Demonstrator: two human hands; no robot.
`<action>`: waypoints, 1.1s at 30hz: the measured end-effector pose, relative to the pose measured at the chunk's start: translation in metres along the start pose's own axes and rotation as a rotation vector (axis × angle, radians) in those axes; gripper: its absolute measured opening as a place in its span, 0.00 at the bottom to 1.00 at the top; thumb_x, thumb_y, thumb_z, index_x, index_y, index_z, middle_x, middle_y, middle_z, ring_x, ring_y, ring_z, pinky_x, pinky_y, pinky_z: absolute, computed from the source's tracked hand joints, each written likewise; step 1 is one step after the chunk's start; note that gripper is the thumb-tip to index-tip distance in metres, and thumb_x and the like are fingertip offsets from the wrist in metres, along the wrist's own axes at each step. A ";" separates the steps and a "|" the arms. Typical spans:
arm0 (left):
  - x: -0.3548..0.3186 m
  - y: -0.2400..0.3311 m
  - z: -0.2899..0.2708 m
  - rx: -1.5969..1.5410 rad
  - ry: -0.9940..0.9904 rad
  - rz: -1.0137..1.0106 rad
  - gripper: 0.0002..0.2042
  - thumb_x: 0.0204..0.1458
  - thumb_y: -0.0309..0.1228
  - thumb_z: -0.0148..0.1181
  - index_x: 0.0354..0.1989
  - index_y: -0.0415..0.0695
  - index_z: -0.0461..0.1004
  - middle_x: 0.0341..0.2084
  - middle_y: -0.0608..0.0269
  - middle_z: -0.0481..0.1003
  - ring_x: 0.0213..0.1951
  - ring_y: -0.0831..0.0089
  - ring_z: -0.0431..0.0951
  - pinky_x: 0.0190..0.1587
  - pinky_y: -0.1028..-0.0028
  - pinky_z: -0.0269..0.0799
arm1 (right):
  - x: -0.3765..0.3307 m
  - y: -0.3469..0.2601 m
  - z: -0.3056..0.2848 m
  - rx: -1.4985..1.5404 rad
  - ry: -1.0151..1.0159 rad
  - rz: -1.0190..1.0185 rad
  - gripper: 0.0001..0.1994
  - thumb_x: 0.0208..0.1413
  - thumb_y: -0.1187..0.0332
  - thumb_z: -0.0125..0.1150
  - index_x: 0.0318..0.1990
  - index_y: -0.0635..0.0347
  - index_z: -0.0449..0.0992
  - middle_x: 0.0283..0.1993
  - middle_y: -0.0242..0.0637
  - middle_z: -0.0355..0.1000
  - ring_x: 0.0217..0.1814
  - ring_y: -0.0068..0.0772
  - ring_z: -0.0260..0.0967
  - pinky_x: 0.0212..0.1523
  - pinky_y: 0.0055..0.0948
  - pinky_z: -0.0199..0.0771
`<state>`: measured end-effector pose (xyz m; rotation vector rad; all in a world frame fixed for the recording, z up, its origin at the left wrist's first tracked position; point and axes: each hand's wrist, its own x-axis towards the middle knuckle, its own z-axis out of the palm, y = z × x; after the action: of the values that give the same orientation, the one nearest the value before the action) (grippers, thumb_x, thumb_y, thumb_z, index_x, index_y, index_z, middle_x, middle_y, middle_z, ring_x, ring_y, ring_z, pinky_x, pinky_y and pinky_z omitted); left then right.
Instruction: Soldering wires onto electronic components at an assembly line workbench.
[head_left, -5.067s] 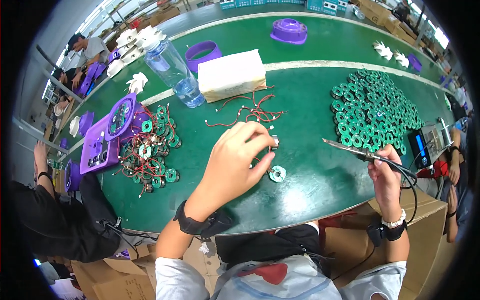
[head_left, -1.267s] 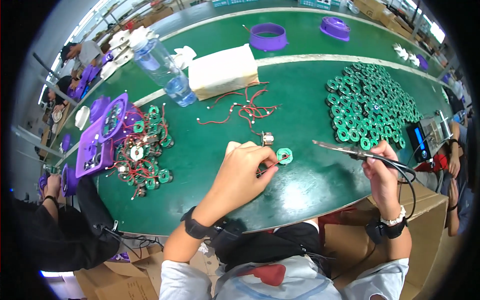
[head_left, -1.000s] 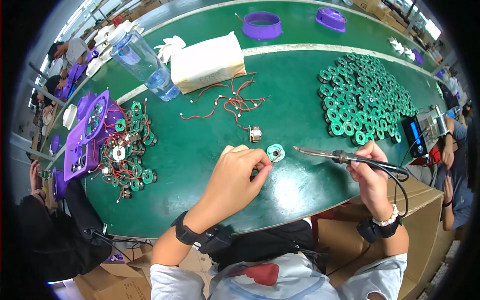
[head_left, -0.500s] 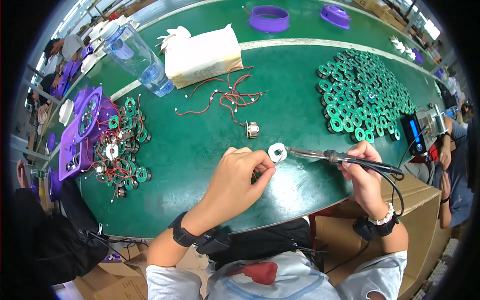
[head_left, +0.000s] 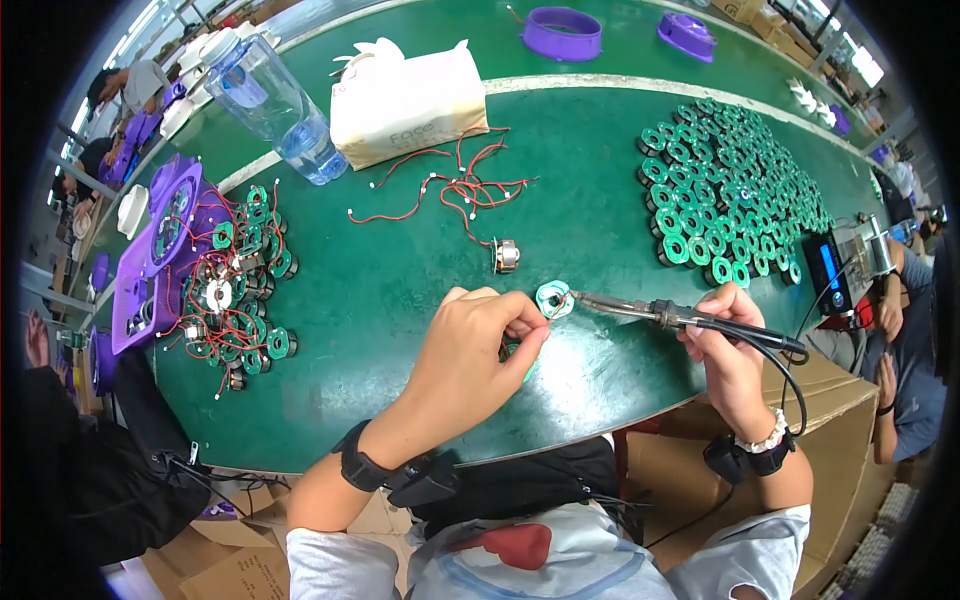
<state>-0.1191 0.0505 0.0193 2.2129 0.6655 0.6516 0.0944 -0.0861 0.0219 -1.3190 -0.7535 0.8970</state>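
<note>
Underneath both hands lies a green worktop [head_left: 400, 300] edged by cardboard boxes, with other workers' benches beyond. Left hand [head_left: 480, 345] pinches a small green coil [head_left: 552, 298] between fingertips; right hand [head_left: 728, 345] grips a soldering iron [head_left: 680, 318], its tip touching that coil. Just beyond the left hand sits a small motor [head_left: 506, 256], then red wires [head_left: 450, 190]. Farther off stand a water bottle [head_left: 275, 105] and a tissue pack [head_left: 405, 100]. Many green coils [head_left: 730, 190] spread beyond the right hand. Their details blur.
</note>
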 end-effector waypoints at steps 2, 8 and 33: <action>-0.001 -0.001 0.000 0.001 -0.001 -0.005 0.03 0.41 0.24 0.59 0.21 0.41 0.71 0.17 0.65 0.73 0.21 0.72 0.71 0.29 0.74 0.59 | 0.001 0.001 0.001 -0.006 -0.007 -0.010 0.08 0.45 0.79 0.56 0.29 0.58 0.63 0.25 0.34 0.69 0.23 0.16 0.64 0.20 0.13 0.60; 0.000 0.000 0.000 0.011 -0.008 -0.008 0.03 0.41 0.24 0.59 0.21 0.41 0.71 0.17 0.65 0.73 0.21 0.72 0.71 0.30 0.74 0.59 | 0.000 0.001 0.000 -0.019 -0.011 -0.007 0.08 0.45 0.79 0.56 0.29 0.58 0.63 0.25 0.34 0.69 0.22 0.16 0.63 0.20 0.13 0.60; 0.009 -0.003 -0.035 0.110 0.410 0.036 0.01 0.40 0.23 0.58 0.22 0.40 0.73 0.18 0.66 0.74 0.23 0.79 0.72 0.26 0.79 0.58 | 0.013 -0.013 -0.023 0.129 0.229 -0.156 0.05 0.49 0.76 0.54 0.30 0.56 0.64 0.26 0.28 0.66 0.25 0.16 0.65 0.21 0.12 0.57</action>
<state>-0.1348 0.0754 0.0405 2.2131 0.8841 1.1288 0.1219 -0.0861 0.0314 -1.2067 -0.6005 0.6461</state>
